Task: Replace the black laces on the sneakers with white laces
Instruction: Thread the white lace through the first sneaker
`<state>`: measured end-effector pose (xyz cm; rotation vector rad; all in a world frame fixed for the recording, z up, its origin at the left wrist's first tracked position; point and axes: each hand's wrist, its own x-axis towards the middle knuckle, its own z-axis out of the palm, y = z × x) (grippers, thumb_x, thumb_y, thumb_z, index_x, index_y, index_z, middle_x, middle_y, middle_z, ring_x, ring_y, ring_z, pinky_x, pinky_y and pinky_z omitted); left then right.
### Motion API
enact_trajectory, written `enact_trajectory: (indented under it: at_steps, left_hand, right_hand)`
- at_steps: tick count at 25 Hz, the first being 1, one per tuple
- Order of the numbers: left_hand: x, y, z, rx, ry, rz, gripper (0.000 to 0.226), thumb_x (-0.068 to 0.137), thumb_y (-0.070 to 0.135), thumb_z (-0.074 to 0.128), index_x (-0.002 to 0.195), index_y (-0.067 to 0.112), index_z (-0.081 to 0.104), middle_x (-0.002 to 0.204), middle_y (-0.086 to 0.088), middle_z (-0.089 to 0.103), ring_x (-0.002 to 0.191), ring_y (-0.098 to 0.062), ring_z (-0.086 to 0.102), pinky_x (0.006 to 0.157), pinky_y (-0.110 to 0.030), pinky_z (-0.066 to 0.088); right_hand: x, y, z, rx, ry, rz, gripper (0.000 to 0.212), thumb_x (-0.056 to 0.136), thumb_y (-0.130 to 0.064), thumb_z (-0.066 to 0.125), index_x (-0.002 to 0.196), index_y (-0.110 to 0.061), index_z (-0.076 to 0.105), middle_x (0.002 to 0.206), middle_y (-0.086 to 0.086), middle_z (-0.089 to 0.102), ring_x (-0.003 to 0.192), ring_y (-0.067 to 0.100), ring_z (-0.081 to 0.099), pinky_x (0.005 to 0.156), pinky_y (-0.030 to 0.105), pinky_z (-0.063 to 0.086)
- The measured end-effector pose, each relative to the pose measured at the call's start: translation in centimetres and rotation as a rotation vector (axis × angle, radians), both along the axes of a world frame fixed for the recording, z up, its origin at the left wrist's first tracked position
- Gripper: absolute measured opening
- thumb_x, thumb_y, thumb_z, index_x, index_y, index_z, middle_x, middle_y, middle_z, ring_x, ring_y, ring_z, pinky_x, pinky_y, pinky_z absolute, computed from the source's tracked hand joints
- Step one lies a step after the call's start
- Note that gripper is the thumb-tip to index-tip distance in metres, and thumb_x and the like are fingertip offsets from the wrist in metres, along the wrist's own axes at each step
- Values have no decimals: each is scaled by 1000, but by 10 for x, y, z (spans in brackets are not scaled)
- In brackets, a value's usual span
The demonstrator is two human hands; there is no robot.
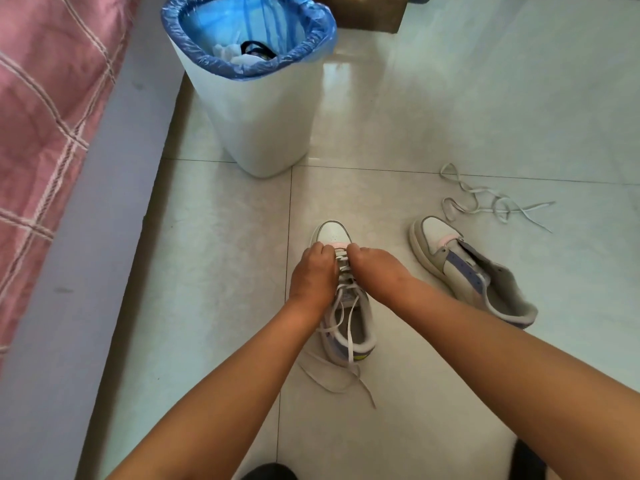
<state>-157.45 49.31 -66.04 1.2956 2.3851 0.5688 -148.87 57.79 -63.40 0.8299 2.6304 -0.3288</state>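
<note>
At far left a pink checked bedspread (45, 126) hangs over a smooth grey bed edge (104, 237). Next to it stands a white plastic bin (266, 126), tapered toward its base, with a crinkled blue liner (214, 64) folded over the rim. Inside you can see white crumpled scraps and a black loop, possibly the old black lace (254, 48), though it is too small to be sure.

In front of the bin, on glossy pale tiles (450, 98), your left hand (313, 275) and right hand (377, 271) meet over the near shoe (332, 232), toe pointing away from you. Both hands have fingers curled down at the lowest eyelets, pinching the white lace (346, 282) threaded there; your knuckles hide the exact grip. The lace's flat loose ends trail over the heel onto the floor toward you.

To the right lies the second shoe (474, 271), unlaced, its tongue open, grey-and-white with a lilac eyelet strip. Beyond it, apart, a spare white lace (485, 199) lies in loose curls.
</note>
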Motion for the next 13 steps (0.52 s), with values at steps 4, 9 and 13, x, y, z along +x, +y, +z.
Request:
enact_trajectory:
  at_steps: [4,9,13]
  left_hand:
    - [-5,-8,5,71,-196,97,17,92,24,55,91,8,57,93,-7,56,85,-22,54,67,-30,39]
    - [-7,13,15,-405,-84,-150,26,95,29,44,112,10,50,107,-12,61,93,-28,58,66,-30,37]
    - [-3,39,26,-624,-48,-291,28,88,14,57,116,16,53,112,-5,62,98,-25,61,71,-30,44]
  right_hand:
    - [1,3,7,-267,120,-465,25,99,-27,40,106,-4,46,98,19,62,81,34,58,62,33,37]
    - [-8,2,19,-387,-176,-370,33,100,-26,36,106,-2,58,102,19,64,82,34,68,63,37,56]
    - [-13,10,20,-437,-253,-270,25,95,-2,42,115,2,57,112,19,63,96,35,65,76,38,57]
